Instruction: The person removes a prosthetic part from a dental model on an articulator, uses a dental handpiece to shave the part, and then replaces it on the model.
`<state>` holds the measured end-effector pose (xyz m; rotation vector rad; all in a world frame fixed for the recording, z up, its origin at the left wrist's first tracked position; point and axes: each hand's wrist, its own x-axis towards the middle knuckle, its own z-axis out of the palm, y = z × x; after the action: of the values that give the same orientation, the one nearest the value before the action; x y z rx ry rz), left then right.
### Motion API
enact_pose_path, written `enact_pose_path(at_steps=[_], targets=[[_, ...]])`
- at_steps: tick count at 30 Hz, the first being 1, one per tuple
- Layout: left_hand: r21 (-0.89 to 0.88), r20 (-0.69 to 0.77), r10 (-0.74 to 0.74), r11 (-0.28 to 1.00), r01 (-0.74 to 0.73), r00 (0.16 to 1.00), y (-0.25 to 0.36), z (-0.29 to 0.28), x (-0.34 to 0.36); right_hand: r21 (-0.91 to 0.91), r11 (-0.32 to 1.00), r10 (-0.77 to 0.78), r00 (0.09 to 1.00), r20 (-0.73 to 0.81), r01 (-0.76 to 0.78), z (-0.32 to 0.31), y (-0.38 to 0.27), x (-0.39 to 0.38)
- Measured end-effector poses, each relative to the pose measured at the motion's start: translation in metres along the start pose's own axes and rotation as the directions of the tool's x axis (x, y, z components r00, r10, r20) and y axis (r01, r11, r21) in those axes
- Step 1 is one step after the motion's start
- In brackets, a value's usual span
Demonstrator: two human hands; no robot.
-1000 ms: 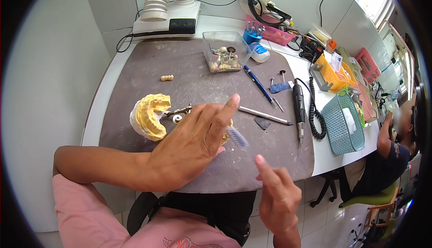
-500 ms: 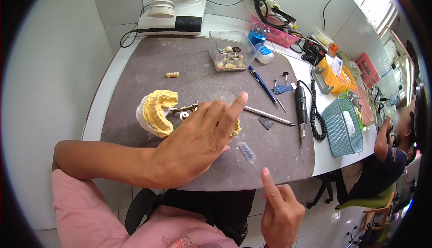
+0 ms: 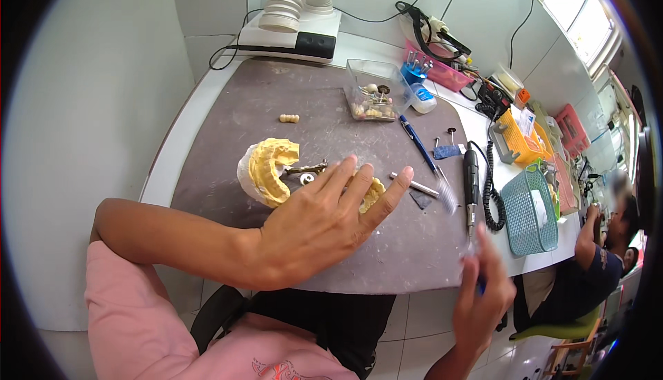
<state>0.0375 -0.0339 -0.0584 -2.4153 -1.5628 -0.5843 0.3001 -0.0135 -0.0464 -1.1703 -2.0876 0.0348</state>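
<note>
My left hand (image 3: 321, 214) lies palm down over a hinged dental model, its fingers stretched and apart; its thumb is hidden. Left of it stands a yellow dental cast (image 3: 273, 173) on a white base, joined to a metal hinge (image 3: 307, 169). Part of another yellow cast (image 3: 373, 195) shows between my fingers. At the lower right my right hand (image 3: 483, 297) is closed on a toothbrush (image 3: 447, 195), whose bristled head is blurred above the bench. A small tooth-coloured dental bridge (image 3: 289, 118) rests beyond the yellow cast.
Near the brush lie a metal instrument (image 3: 414, 184), a blue pen (image 3: 416, 142) and a black handpiece (image 3: 471, 180) with a coiled cord. A clear box (image 3: 356, 76) of small parts stands behind. At right are a teal basket (image 3: 528, 225) and a seated person (image 3: 577, 276).
My right hand has moved right and the toothbrush has swung away from the model toward the handpiece. My left hand's fingers have spread wider. The whole view has shifted slightly.
</note>
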Motion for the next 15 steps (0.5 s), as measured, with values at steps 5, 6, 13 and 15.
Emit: enact_pose_path(at_steps=[5,6,13,15], targets=[[0.055,-0.093,0.077,0.996,-0.072,0.993,-0.008,-0.035,0.008,-0.088,0.993,-0.072,0.995,0.07,0.078,0.037,0.03,0.078],[0.099,-0.148,0.087,0.992,-0.072,0.985,-0.019,-0.048,0.01,-0.083,0.991,-0.098,0.99,0.1,0.106,0.053,0.034,0.09],[-0.264,-0.262,-0.223,0.952,0.152,0.939,-0.126,-0.056,0.027,-0.037,0.971,-0.234,0.97,0.072,0.237,0.052,0.023,0.096],[-0.293,-0.102,-0.272,0.927,0.233,0.957,-0.151,-0.043,0.017,0.266,0.949,-0.236,0.941,0.243,0.17,0.048,0.008,0.087]])
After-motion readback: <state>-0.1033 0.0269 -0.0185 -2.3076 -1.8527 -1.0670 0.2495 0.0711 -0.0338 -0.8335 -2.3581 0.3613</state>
